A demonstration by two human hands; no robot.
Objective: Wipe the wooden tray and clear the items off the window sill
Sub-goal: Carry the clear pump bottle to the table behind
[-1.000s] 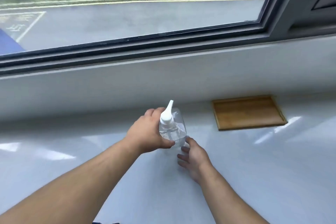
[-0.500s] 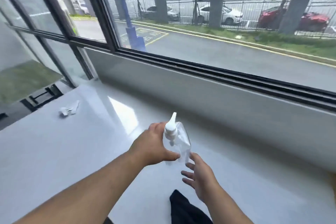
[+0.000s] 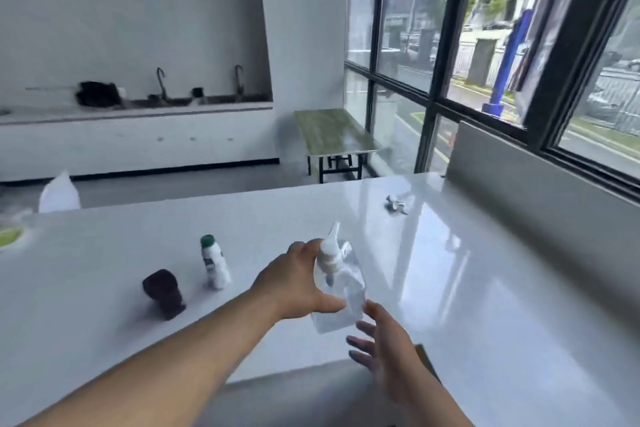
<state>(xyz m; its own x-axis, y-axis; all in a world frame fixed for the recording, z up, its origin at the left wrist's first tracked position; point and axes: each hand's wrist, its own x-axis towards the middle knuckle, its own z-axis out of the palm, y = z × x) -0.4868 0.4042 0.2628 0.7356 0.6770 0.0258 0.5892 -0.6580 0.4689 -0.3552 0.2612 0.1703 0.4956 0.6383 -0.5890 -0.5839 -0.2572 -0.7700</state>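
Observation:
My left hand (image 3: 294, 283) grips a clear plastic bottle (image 3: 341, 302) with a white pointed nozzle, held upright above the white window sill (image 3: 485, 288). Just below and to the right of the bottle, my right hand (image 3: 384, 354) is open with fingers spread, and whether it touches the bottle's base I cannot tell. A crumpled grey-white rag (image 3: 396, 204) lies farther back on the sill near the window wall. The wooden tray is out of view.
On the white surface to the left stand a white bottle with a green cap (image 3: 214, 265) and a dark maroon cup (image 3: 163, 292). A white bag-like object (image 3: 59, 192) sits at the far left edge. A green bench (image 3: 332, 135) and a sink counter (image 3: 138, 108) lie beyond.
My view has swung far to the left, from the window and tray to the room. The left hand keeps the clear bottle; the right hand stays open beneath it.

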